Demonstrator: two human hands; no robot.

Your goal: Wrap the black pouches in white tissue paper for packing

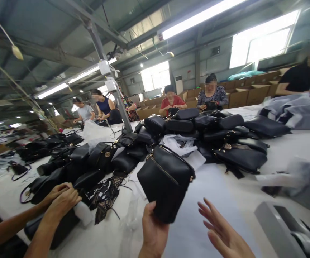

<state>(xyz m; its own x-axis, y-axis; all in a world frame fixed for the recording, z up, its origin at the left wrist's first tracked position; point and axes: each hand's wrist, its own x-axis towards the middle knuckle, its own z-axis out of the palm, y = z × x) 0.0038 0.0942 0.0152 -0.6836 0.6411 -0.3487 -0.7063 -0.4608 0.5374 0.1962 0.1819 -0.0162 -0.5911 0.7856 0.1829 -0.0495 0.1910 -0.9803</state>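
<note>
My left hand (153, 230) grips the lower corner of a black leather bag (166, 178) with a gold zip, held tilted just above the white table (219, 190). Beside it, my right hand (223, 233) hovers with fingers spread and nothing in it, a short way from the bag. Behind the bag, a long heap of similar black bags (216, 138) lies across the table, with white wrapping paper (181, 145) among them.
A co-worker's two hands (60, 199) at the left handle a bag and patterned straps (103, 197). Grey fabric pouches (302, 111) lie at the right, a grey tape dispenser (286, 229) at the lower right. Several people work at the far side; cardboard boxes (251, 93) stand behind.
</note>
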